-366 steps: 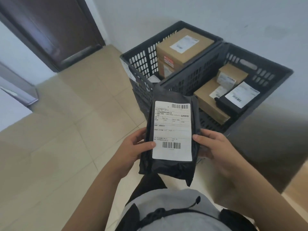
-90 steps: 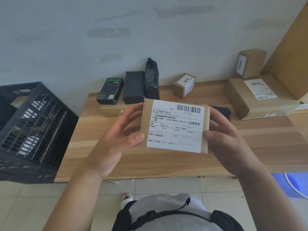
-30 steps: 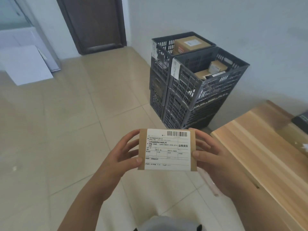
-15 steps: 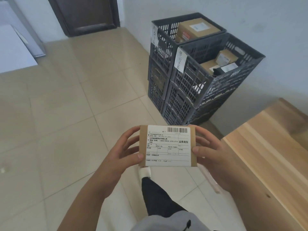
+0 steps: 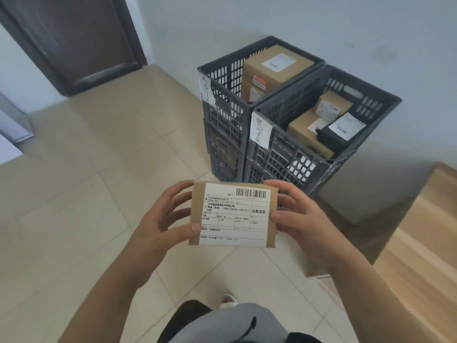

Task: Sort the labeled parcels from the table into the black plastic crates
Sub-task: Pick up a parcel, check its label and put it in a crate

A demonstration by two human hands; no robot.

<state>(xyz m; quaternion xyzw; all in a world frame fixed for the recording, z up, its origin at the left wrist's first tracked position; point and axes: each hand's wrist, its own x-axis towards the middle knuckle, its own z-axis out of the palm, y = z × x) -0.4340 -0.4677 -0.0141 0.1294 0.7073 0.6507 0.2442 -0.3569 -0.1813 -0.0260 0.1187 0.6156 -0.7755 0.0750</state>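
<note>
**Parcel held in both hands before the crates**

A person stands on the tiled floor (image 5: 99, 219) holding a flat brown parcel (image 5: 233, 214) out in front, label (image 5: 235, 215) facing up, barcode along its top edge. The left hand (image 5: 163, 219) grips the parcel's left edge, thumb pressed on the lower corner of the face, fingers spread behind it. The right hand (image 5: 296, 216) grips the right edge the same way, thumb on top, fingers curled round the back.

Just beyond the parcel are two stacks of black crates, side by side against the wall. The left crate (image 5: 222, 78) on top holds a large box (image 5: 277, 64) with a white label, sitting on another box. The right crate (image 5: 371, 100) on top holds several smaller boxes and a black bag (image 5: 338, 134) with a white label lying on them. Each top crate has a handwritten paper tag (image 5: 259, 129) on its near corner.

A corner of the wooden table (image 5: 420, 243) shows at the right. A dark door (image 5: 74, 38) is at the far left.
</note>
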